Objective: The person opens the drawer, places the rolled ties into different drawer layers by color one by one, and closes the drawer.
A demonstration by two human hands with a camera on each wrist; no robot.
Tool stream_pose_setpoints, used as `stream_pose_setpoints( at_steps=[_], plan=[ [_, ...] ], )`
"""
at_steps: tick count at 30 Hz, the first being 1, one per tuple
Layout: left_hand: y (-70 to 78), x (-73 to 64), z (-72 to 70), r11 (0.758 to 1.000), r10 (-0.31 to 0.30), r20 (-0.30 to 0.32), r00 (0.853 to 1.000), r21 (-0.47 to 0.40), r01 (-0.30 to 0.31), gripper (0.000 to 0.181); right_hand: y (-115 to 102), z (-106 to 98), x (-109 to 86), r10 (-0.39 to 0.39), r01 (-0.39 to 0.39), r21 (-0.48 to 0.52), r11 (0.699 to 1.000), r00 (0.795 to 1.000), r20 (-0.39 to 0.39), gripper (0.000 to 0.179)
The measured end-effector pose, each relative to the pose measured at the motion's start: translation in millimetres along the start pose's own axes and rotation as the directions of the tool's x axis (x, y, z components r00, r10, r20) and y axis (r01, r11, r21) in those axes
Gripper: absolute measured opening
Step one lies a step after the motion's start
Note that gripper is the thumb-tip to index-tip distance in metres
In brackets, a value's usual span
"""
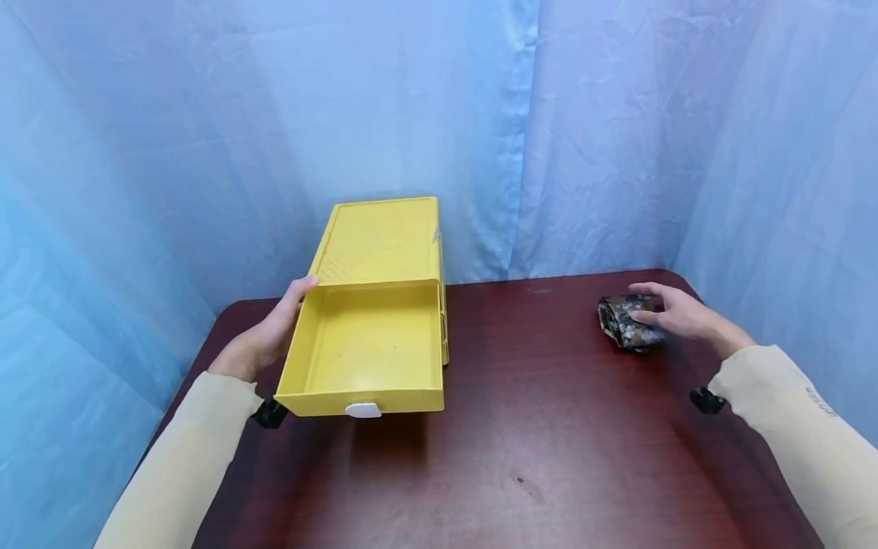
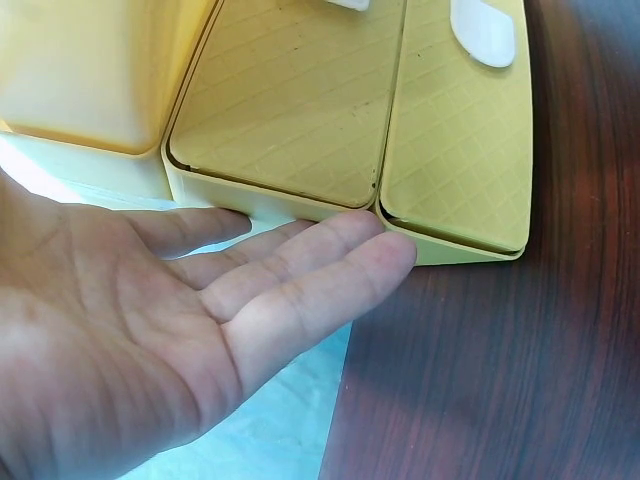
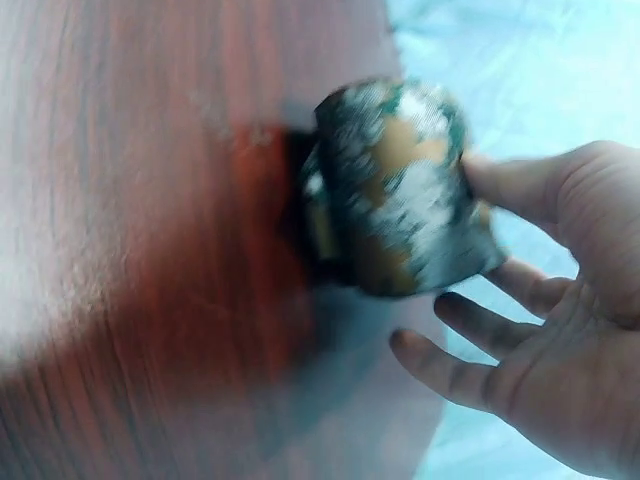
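Note:
A yellow drawer unit [image 1: 384,240] stands at the left of the table, its top drawer [image 1: 373,343] pulled out and empty. My left hand [image 1: 277,320] rests against the unit's left side; in the left wrist view its fingers [image 2: 310,290] lie fairly straight along the side wall. At the far right, a folded camouflage-patterned cloth bundle [image 1: 627,324] is on the table. My right hand [image 1: 679,313] pinches its edge, the thumb [image 3: 515,185] on the near face and the index finger passing behind. The other fingers spread loose below, and the right wrist view is blurred.
The dark red wooden table [image 1: 535,427] spreads between the drawer unit and the bundle. Light blue curtains [image 1: 604,137] hang close behind the table and at both sides. The open drawer, with its white handle [image 1: 363,410], juts out over the tabletop.

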State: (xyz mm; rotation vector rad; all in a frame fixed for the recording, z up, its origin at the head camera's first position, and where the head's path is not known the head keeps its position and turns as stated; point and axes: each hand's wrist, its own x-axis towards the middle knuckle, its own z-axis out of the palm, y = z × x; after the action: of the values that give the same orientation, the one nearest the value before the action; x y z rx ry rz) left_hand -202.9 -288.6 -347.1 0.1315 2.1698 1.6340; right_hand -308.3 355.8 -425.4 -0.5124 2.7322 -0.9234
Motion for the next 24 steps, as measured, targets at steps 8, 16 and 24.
stream_pose_setpoints(
  at_steps=[8, 16, 24],
  plan=[
    [2.8, 10.4, 7.3, 1.0, -0.005, 0.018, 1.0, -0.014, 0.005, 0.093, 20, 2, -0.9, 0.25, -0.269, 0.224, 0.937, 0.962, 0.111, 0.099],
    [1.8, 7.8, 4.9, 0.999, 0.006, 0.009, 1.0, -0.042, -0.006, 0.092, 18, 3, 9.0, 0.337, -0.372, 0.319, 0.872, 0.928, 0.161, 0.109],
    [0.6, 8.5, 4.4, 0.999, 0.01, 0.024, 1.0, -0.035, -0.009, 0.093, 18, 5, 7.5, 0.354, -0.396, 0.34, 0.853, 0.918, 0.181, 0.108]
  ],
)
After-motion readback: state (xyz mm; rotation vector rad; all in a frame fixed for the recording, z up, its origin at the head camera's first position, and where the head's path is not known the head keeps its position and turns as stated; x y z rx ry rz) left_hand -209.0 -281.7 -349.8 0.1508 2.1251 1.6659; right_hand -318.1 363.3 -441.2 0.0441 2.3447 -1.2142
